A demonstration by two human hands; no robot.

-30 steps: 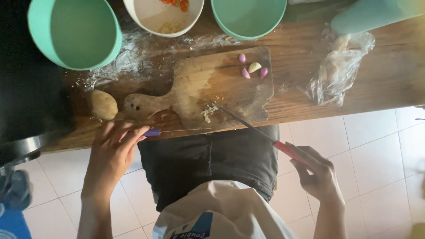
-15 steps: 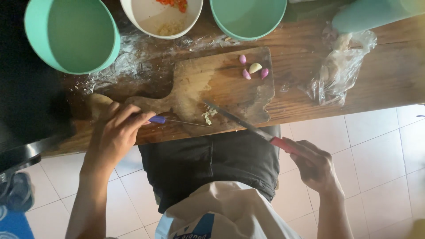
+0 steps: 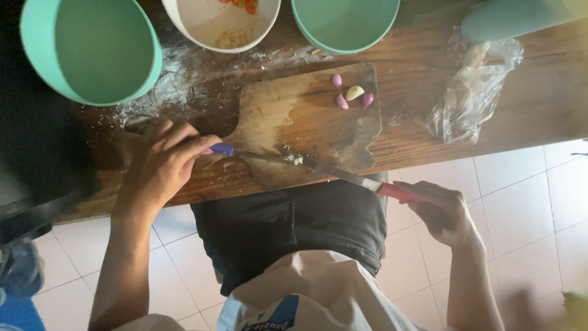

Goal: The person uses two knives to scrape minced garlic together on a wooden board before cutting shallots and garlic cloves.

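While the left hand [image 3: 162, 165] closes round a small blue-handled knife [image 3: 245, 153] at the board's near-left corner, the right hand [image 3: 444, 211] holds its grip shut on the red handle of a longer knife [image 3: 343, 175]. That long blade slants across the near edge of the board [image 3: 306, 119], past the table [image 3: 539, 104] lip and out over the tiled floor [image 3: 520, 208], where the hand has open room. A pale minced bit [image 3: 294, 159] sits where the two blades meet. Worn, flour-dusted wood with a chipped right edge, the board carries four smooth cloves [image 3: 350, 95] near its far corner. Beyond stand two glossy teal bowls [image 3: 92, 52] and a white bowl [image 3: 211, 21]; a crumpled clear bag [image 3: 474, 98] lies just right of the board.
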